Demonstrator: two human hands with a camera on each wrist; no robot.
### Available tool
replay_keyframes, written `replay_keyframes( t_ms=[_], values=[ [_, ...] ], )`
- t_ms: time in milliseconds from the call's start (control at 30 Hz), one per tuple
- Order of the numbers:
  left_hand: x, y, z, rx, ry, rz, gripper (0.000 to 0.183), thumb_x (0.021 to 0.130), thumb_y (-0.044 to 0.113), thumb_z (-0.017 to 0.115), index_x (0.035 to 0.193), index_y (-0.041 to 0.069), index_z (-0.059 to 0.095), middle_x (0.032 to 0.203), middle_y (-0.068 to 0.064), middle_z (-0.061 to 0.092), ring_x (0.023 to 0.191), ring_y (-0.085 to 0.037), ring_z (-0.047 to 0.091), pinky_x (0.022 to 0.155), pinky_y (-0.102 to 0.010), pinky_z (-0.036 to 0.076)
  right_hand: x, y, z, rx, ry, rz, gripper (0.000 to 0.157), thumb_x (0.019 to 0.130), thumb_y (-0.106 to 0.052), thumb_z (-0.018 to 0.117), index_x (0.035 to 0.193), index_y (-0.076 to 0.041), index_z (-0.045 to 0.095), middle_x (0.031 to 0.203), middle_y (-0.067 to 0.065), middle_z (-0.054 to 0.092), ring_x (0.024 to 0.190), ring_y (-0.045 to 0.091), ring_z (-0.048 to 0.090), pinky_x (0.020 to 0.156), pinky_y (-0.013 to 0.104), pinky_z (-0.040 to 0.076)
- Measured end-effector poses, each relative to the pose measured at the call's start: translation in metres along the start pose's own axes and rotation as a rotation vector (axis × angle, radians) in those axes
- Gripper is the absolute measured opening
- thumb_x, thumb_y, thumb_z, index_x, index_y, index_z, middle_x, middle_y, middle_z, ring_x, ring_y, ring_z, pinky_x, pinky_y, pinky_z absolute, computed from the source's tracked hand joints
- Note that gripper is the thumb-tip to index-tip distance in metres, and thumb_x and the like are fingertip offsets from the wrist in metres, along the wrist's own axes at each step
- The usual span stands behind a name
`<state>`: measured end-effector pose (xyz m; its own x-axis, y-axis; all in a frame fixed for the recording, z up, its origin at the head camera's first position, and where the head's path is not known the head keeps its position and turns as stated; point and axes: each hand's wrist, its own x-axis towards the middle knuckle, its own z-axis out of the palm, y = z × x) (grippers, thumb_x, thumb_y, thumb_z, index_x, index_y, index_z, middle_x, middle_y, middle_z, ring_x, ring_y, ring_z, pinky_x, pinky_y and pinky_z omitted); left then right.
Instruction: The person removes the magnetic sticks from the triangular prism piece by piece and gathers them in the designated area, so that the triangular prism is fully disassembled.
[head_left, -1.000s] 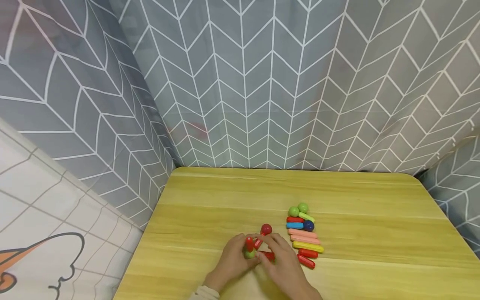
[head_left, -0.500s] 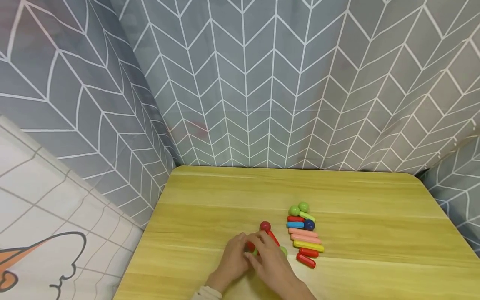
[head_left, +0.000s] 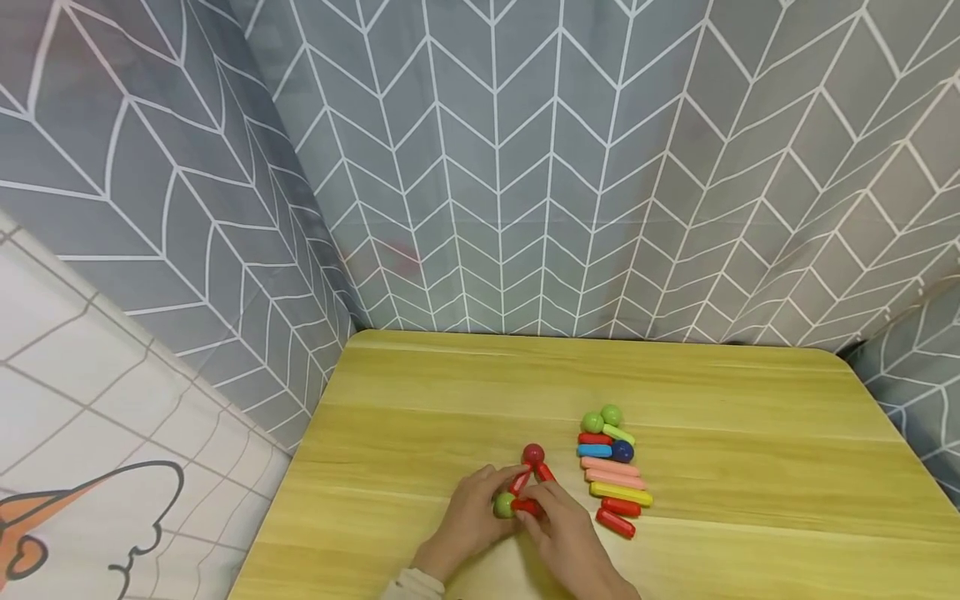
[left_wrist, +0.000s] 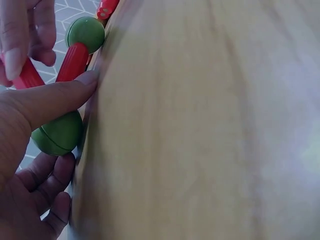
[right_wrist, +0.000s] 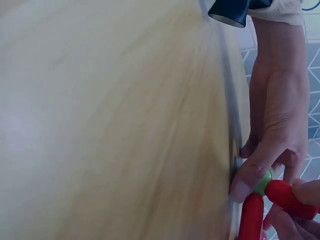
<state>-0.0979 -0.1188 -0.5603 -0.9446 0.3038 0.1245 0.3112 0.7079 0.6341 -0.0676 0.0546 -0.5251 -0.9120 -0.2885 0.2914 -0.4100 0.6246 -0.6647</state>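
Observation:
Near the front of the table, my left hand (head_left: pixel 471 512) grips a glossy green ball (head_left: pixel 504 505) between thumb and fingers. A short red stick (head_left: pixel 527 506) extends from that ball, and my right hand (head_left: pixel 564 533) pinches it. Another red stick (head_left: pixel 519 482) runs from the green ball toward a red ball (head_left: pixel 533 453). From the red ball a further red stick (head_left: pixel 545 472) slants down behind my right fingers. In the left wrist view, a second green ball (left_wrist: pixel 86 34) sits at the far end of a red stick (left_wrist: pixel 74 62). My fingers partly cover the joints.
To the right lies a column of loose pieces: two green balls (head_left: pixel 602 418), a blue stick (head_left: pixel 595 450), a dark blue ball (head_left: pixel 622 451), pink sticks (head_left: pixel 611 473), a yellow stick (head_left: pixel 621 493) and red sticks (head_left: pixel 616 523). Grey patterned curtain (head_left: pixel 517 167) hangs behind the wooden table (head_left: pixel 750 467).
A red stick stood upright on the green ball one second ago; it no longer shows upright. My right hand has shifted slightly right since half a second ago, uncovering the green ball by my left hand.

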Motion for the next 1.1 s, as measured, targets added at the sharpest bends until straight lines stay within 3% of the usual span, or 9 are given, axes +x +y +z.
replay_keyframes(
  t_ms=[233,567,933,1100],
  values=[
    [0.003,0.001,-0.001,-0.001,-0.029,-0.041,0.070,0.072,0.039,0.089,0.136,0.037,0.061,0.077,0.014,0.042,0.069,0.000,0.033,0.068,-0.017,0.028,-0.004,0.005,0.002,0.069,-0.019,0.094,0.020,0.085,-0.006,0.078,0.099,-0.018,0.069,0.098,-0.010,0.068,0.085,0.000,0.061,0.071,0.017,0.055],
    [0.007,-0.001,-0.004,-0.009,-0.050,-0.046,0.076,0.070,0.029,0.091,0.138,0.038,0.058,0.078,0.014,0.042,0.071,-0.001,0.035,0.069,-0.019,0.029,-0.009,0.005,0.004,0.151,-0.128,0.259,0.025,0.085,-0.013,0.079,0.107,-0.016,0.067,0.100,-0.003,0.069,0.086,0.002,0.062,0.073,0.017,0.056],
    [0.009,-0.004,-0.011,-0.035,-0.102,-0.019,0.081,0.069,0.025,0.092,0.141,0.036,0.056,0.080,0.014,0.044,0.072,0.000,0.037,0.068,-0.016,0.031,-0.011,0.014,0.008,0.294,-0.152,0.302,0.024,0.088,-0.017,0.077,0.109,-0.010,0.067,0.106,0.008,0.073,0.083,0.005,0.070,0.070,0.015,0.056],
    [0.010,-0.005,-0.012,-0.046,-0.113,-0.023,0.084,0.068,0.025,0.093,0.142,0.035,0.056,0.083,0.015,0.049,0.076,0.002,0.042,0.071,-0.016,0.035,-0.011,0.018,0.010,0.307,-0.140,0.307,0.020,0.088,-0.016,0.077,0.104,-0.009,0.067,0.103,0.010,0.072,0.080,0.002,0.068,0.068,0.015,0.056]
  ],
)
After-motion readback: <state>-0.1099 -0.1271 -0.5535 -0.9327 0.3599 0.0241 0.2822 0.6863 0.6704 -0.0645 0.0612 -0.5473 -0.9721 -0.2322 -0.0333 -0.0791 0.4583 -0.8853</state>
